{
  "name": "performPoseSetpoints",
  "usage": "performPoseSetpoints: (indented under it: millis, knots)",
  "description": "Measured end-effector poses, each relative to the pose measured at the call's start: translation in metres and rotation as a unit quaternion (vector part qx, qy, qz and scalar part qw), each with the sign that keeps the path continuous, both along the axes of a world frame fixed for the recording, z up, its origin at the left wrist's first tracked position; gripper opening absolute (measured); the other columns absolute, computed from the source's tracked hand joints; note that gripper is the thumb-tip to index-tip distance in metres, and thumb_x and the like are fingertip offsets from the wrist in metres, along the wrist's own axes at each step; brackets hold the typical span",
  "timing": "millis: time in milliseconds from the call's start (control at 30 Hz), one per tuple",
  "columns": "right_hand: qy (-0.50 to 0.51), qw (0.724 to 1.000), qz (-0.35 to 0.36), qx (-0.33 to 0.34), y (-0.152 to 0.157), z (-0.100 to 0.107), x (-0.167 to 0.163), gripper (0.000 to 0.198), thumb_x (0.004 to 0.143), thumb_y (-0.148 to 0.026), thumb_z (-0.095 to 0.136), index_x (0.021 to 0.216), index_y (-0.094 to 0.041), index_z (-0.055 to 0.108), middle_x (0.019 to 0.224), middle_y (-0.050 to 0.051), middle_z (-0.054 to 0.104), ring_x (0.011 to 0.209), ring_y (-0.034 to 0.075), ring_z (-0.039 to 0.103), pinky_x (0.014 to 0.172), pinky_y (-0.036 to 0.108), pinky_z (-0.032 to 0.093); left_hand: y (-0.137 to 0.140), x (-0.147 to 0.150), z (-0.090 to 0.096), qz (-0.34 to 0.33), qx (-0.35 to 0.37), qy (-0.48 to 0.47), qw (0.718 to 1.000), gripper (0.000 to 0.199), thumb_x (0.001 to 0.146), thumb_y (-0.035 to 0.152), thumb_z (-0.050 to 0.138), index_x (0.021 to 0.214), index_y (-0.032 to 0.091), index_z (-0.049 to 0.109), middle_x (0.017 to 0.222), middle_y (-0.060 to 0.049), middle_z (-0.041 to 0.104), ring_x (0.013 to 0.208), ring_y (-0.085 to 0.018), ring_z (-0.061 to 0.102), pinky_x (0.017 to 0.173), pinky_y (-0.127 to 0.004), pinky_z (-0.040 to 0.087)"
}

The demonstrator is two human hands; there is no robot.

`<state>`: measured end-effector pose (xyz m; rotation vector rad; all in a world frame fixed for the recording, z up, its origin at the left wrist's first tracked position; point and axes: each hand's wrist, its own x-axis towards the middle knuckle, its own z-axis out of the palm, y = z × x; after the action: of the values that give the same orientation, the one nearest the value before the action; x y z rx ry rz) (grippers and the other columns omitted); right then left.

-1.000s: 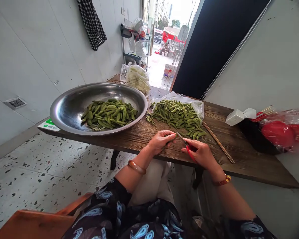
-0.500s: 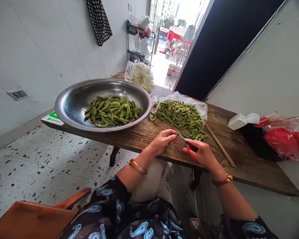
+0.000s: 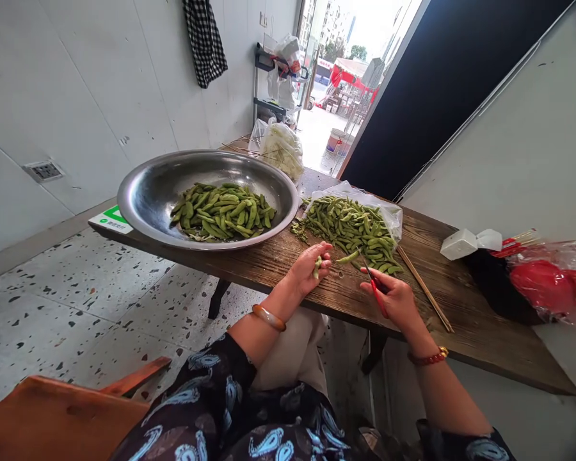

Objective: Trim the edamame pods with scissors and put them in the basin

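Observation:
My left hand (image 3: 310, 269), palm turned up, has a pale green edamame pod (image 3: 317, 267) in its partly curled fingers. In my right hand (image 3: 394, 296) is a pair of scissors (image 3: 377, 291) with red handles, blades pointing away from me. Just beyond the two hands a heap of edamame pods (image 3: 350, 224) lies on a white plastic bag (image 3: 388, 214). One single pod (image 3: 348, 257) sits at the heap's near edge, between my hands. To the left, a wide steel basin (image 3: 144, 208) holds more pods (image 3: 225, 211).
The wooden table (image 3: 461, 307) carries a pair of chopsticks (image 3: 425, 288), a white packet (image 3: 461, 244) and a red plastic-wrapped bundle (image 3: 542, 282). Behind the basin stands a filled clear bag (image 3: 283, 150). A wooden chair (image 3: 62, 422) is at lower left.
The scissors have moved back from my left hand, and my hands are farther apart. The left fingers have loosened and turned upward. A single pod now shows between the hands.

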<state>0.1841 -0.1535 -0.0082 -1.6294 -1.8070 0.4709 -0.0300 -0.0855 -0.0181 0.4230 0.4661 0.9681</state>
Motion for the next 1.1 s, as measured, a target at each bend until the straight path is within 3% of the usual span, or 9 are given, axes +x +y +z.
performPoseSetpoints:
  millis: [67,167,267,400,467,633,800,933,1100]
  knots:
    - [0.017,1.0,0.013,-0.001,-0.002,0.0,-0.005,0.05,0.077,-0.05,0.065,0.115,-0.017,0.068,0.097,0.007,0.072,0.077,0.019,0.064,0.073,0.03,0.049,0.002,-0.001,0.001,0.0,-0.034,-0.002,0.999,0.021,0.085,0.032,0.059,0.088,0.012,0.058,0.069,-0.001,0.051,0.048,-0.002,0.046,0.037,-0.011,0.029]
    - [0.027,0.999,0.025,0.001,0.0,0.0,-0.013,0.05,0.078,-0.049,0.064,0.115,-0.016,0.068,0.089,0.006,0.072,0.073,0.018,0.063,0.07,0.029,0.049,0.003,-0.001,0.001,0.0,-0.053,0.005,0.999,0.028,0.087,0.039,0.056,0.089,0.011,0.058,0.073,-0.004,0.055,0.05,-0.004,0.05,0.035,-0.012,0.03]
    - [0.028,0.999,0.034,0.008,0.004,0.0,-0.019,0.05,0.077,-0.049,0.064,0.114,-0.015,0.068,0.083,0.005,0.072,0.068,0.017,0.062,0.066,0.029,0.05,0.002,-0.001,0.0,-0.028,-0.013,0.009,0.999,0.024,0.086,0.035,0.057,0.087,0.011,0.059,0.069,-0.002,0.052,0.044,-0.002,0.044,0.031,-0.011,0.022]
    - [0.024,0.998,0.054,0.034,0.008,-0.001,-0.02,0.047,0.076,-0.046,0.067,0.113,-0.017,0.069,0.098,0.008,0.072,0.08,0.02,0.066,0.073,0.031,0.052,-0.001,-0.001,-0.001,-0.154,0.061,0.023,0.986,0.029,0.087,0.038,0.055,0.083,0.009,0.06,0.067,-0.002,0.052,0.04,-0.001,0.036,0.03,-0.012,0.018]
    - [0.012,0.997,0.064,0.05,0.008,-0.004,-0.017,0.045,0.076,-0.045,0.068,0.113,-0.018,0.069,0.101,0.008,0.072,0.084,0.021,0.066,0.076,0.033,0.052,-0.003,-0.001,-0.001,-0.185,0.098,0.032,0.977,0.034,0.086,0.041,0.056,0.083,0.008,0.061,0.069,-0.003,0.054,0.041,-0.001,0.037,0.03,-0.013,0.019]
    - [-0.023,0.993,0.089,0.075,0.007,-0.01,-0.012,0.042,0.077,-0.044,0.068,0.111,-0.019,0.069,0.1,0.008,0.072,0.085,0.022,0.067,0.078,0.034,0.053,-0.005,-0.002,0.0,-0.132,0.156,0.056,0.977,0.029,0.074,0.036,0.07,0.075,0.011,0.057,0.069,-0.001,0.056,0.042,-0.001,0.036,0.033,-0.013,0.02]
    - [-0.027,0.99,0.099,0.095,0.003,-0.008,-0.013,0.041,0.079,-0.044,0.067,0.112,-0.02,0.067,0.102,0.009,0.072,0.09,0.022,0.067,0.08,0.034,0.053,-0.007,-0.003,0.0,-0.152,0.192,0.048,0.968,0.032,0.077,0.04,0.067,0.084,0.009,0.062,0.083,-0.008,0.063,0.047,-0.002,0.042,0.034,-0.015,0.02]
    - [-0.057,0.988,0.105,0.102,0.003,-0.006,-0.012,0.041,0.081,-0.045,0.065,0.113,-0.02,0.066,0.099,0.008,0.071,0.086,0.021,0.066,0.078,0.033,0.053,-0.007,-0.003,0.001,-0.148,0.167,0.041,0.974,0.03,0.073,0.037,0.071,0.083,0.01,0.062,0.076,-0.004,0.062,0.042,-0.001,0.038,0.034,-0.016,0.019]
    - [-0.073,0.989,0.091,0.094,0.002,-0.008,-0.008,0.041,0.083,-0.045,0.063,0.115,-0.02,0.065,0.094,0.008,0.07,0.078,0.019,0.064,0.074,0.033,0.052,-0.009,0.0,-0.002,-0.083,0.123,0.071,0.986,0.04,0.064,0.034,0.078,0.093,0.011,0.064,0.067,0.0,0.058,0.042,-0.001,0.038,0.035,-0.015,0.018]
